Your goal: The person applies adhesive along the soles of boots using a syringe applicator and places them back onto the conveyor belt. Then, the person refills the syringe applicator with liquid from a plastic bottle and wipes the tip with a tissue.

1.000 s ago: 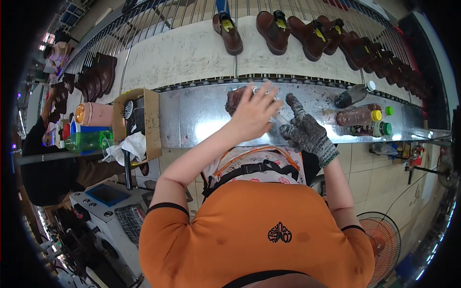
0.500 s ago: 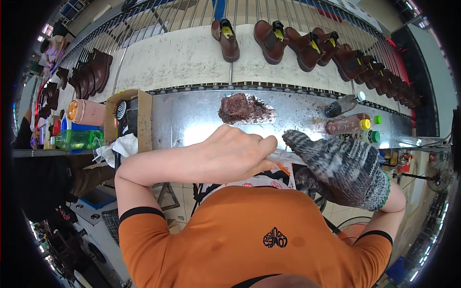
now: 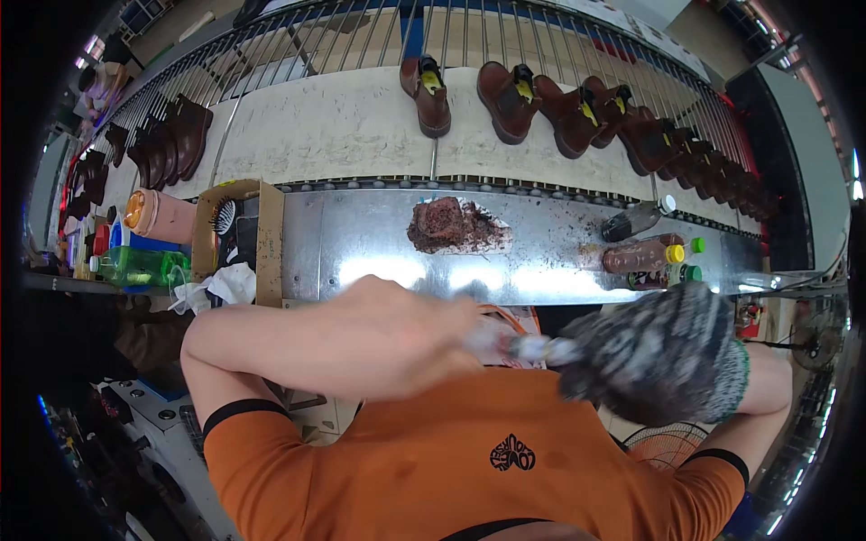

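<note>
My bare left hand [image 3: 397, 338] is closed in front of my chest and smeared by motion. A narrow, clear whitish thing [image 3: 541, 350] runs from its fingers to my right hand [image 3: 654, 352]; its kind is too blurred to tell. That right hand wears a grey-and-black knitted glove with a green cuff, and its fingers close round the other end. Beyond both hands, a reddish-brown crumbly block [image 3: 440, 224] lies with loose crumbs on the metal bench, and neither hand touches it.
The metal bench [image 3: 311, 243] carries a cardboard box [image 3: 269, 243] with a brush [image 3: 224, 216] at left. Several bottles [image 3: 636, 257] stand or lie at right. Brown shoes [image 3: 510, 101] line the rack behind a chain. A green bottle [image 3: 140, 268] and white cloth [image 3: 233, 284] are near the box.
Both hands have come down closer to my chest, and my right hand has turned. More of the clear whitish thing shows between them. The bench sits slightly lower in view.
</note>
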`<state>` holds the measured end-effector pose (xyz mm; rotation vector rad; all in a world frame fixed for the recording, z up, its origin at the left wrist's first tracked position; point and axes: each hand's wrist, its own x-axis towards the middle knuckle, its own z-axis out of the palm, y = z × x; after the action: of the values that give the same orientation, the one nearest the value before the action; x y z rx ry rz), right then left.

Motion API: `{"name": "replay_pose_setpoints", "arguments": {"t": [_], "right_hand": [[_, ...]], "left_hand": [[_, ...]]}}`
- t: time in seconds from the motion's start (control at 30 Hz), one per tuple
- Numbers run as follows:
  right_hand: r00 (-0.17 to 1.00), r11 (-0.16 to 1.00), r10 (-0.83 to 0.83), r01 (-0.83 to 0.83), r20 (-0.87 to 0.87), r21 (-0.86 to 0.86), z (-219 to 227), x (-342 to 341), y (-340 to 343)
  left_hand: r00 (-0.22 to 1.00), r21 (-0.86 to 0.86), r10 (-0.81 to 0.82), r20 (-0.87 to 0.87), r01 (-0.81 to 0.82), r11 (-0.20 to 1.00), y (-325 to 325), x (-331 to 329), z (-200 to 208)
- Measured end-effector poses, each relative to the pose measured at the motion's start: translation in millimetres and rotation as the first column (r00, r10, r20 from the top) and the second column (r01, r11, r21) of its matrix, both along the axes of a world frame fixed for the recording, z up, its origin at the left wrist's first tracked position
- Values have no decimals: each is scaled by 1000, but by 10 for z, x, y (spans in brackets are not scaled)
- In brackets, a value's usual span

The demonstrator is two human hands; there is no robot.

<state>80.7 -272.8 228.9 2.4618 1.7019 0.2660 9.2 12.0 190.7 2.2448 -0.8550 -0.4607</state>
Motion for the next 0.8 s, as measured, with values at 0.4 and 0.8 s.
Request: {"name": "replay_pose_setpoints", "arguments": {"t": [0.4, 0.8], "right_hand": [[375, 672, -228, 729, -898, 134, -2461, 449, 241], [489, 745, -505, 663, -711, -73, -2781, 110, 693]], "left_hand": [[690, -453, 670, -272, -707, 543, 309, 802, -2028], [579, -399, 730, -364, -805, 439, 118, 633, -2405]]}}
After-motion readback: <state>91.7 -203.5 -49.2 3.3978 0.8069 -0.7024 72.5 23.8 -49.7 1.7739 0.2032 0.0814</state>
